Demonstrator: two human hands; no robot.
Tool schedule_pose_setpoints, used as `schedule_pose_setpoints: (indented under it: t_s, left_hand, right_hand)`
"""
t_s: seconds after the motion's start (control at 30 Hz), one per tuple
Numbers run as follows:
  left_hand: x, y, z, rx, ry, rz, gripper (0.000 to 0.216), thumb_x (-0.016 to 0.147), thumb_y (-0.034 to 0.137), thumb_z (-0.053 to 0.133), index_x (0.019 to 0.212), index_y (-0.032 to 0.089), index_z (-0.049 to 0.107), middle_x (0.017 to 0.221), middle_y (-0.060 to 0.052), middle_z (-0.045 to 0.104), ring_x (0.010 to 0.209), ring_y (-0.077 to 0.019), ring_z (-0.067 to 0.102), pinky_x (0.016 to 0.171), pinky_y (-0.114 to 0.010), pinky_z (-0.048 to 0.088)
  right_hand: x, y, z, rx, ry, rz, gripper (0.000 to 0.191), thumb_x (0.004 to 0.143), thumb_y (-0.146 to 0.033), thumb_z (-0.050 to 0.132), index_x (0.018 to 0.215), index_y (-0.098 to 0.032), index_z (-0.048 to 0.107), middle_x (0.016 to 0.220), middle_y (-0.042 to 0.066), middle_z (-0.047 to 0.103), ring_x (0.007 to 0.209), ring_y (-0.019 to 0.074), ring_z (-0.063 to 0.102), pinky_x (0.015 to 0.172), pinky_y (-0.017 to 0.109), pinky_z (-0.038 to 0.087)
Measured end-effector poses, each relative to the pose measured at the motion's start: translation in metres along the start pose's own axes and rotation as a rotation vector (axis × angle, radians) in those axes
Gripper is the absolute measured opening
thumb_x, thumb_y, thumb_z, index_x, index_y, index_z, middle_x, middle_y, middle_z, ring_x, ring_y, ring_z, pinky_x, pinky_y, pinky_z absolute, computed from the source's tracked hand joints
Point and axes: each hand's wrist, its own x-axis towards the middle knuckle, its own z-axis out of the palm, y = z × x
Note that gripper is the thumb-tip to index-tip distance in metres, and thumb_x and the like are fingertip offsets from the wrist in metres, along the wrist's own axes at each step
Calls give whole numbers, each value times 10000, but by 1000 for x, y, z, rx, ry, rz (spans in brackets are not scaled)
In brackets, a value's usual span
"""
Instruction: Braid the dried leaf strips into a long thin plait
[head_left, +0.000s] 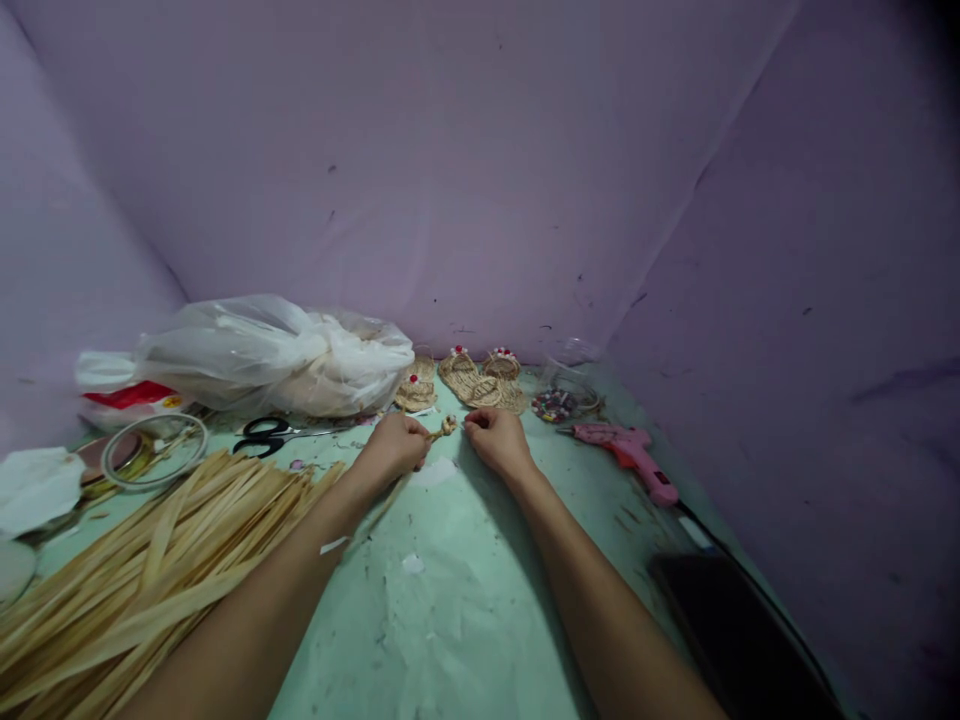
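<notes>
My left hand (400, 443) is closed round a braided straw strand (448, 426), whose knotted or looped tip sticks out to the right of the fingers. A loose tail of straw (386, 500) trails below that hand toward me. Just right of the strand's tip, a small gap away, my right hand (498, 437) has thumb and fingertips pinched together. Anything between those fingertips is too small to make out. Behind the hands lie small woven straw slippers (469, 382) with red and white beads, and another woven piece with a red bead (415, 393).
Flat straw strips (172, 560) cover the left front. Behind them are a roll of tape (120, 480), black-handled scissors (262, 437) and a tied plastic bag (277, 360). At right are beads (553, 404), a pink glue gun (634, 455) with a cord, and a dark flat object (727, 620).
</notes>
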Motion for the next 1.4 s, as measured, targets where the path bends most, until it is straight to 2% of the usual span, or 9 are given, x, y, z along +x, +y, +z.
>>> schedule_pose_setpoints:
  t_s: [0.23, 0.5, 0.6, 0.73, 0.87, 1.03, 1.2, 1.3, 1.4]
  left_hand:
    - [-2, -8, 4, 267, 151, 139, 174, 548, 136, 503, 610, 151, 665, 525, -31, 596, 538, -145, 509, 481, -227, 317]
    - [-8, -5, 4, 288, 132, 187, 155, 556, 140, 508, 613, 151, 651, 581, -39, 614, 568, -148, 520, 492, -230, 314]
    - [-7, -5, -1, 137, 31, 96, 85, 567, 157, 519, 543, 133, 597, 447, -13, 539, 415, -109, 434, 421, -219, 286]
    - [-10, -2, -10, -99, -164, -22, 127, 597, 203, 531, 490, 135, 519, 356, 19, 448, 294, -72, 301, 334, -212, 204]
    - [-9, -2, -14, -161, -208, -48, 90, 594, 196, 538, 535, 130, 527, 406, 7, 500, 293, -64, 302, 328, -207, 197]
    - [-10, 0, -12, 123, -77, 60, 98, 601, 192, 523, 527, 133, 547, 442, -12, 518, 380, -97, 403, 403, -220, 268]
    - [-31, 13, 2, 550, 120, 160, 149, 636, 252, 516, 667, 161, 630, 706, -91, 634, 676, -198, 559, 540, -250, 337]
    - [-37, 16, 7, 580, 125, 162, 203, 648, 315, 522, 728, 169, 638, 777, -123, 635, 741, -231, 567, 577, -274, 357]
    - [-30, 13, 3, 396, 54, 113, 96, 610, 219, 552, 626, 149, 617, 646, -74, 606, 626, -178, 542, 529, -244, 339]
  right_hand:
    - [-5, 0, 5, 5, 15, 7, 212, 690, -251, 516, 793, -178, 686, 722, 29, 682, 652, 147, 592, 587, 219, 397]
    - [-13, -10, 10, -101, 56, -76, 193, 703, -279, 541, 813, -244, 696, 833, 24, 689, 742, 164, 598, 632, 239, 401]
    - [-13, -12, 8, 162, -1, 74, 149, 680, -230, 555, 747, -184, 680, 695, 29, 674, 621, 139, 584, 587, 225, 420]
    - [-14, -20, 3, 556, -224, 411, 78, 674, -160, 543, 641, -117, 600, 541, 17, 603, 404, 95, 507, 424, 212, 425]
    - [-17, -29, -5, 664, -319, 494, 75, 691, -93, 517, 630, -89, 561, 539, 30, 596, 374, 76, 506, 385, 193, 448]
    - [-20, -37, -8, 734, -393, 557, 133, 703, -53, 505, 576, -78, 536, 481, 45, 579, 343, 77, 499, 355, 184, 453]
    - [-20, -39, -4, 738, -412, 583, 148, 722, -56, 492, 584, -90, 534, 440, 30, 565, 327, 77, 492, 330, 170, 438]
    - [-19, -38, -3, 714, -404, 579, 156, 725, -65, 491, 576, -94, 528, 409, 18, 547, 299, 71, 464, 308, 167, 420]
    - [-18, -38, -5, 686, -398, 571, 142, 711, -53, 488, 580, -93, 528, 405, 12, 540, 292, 75, 462, 303, 173, 413]
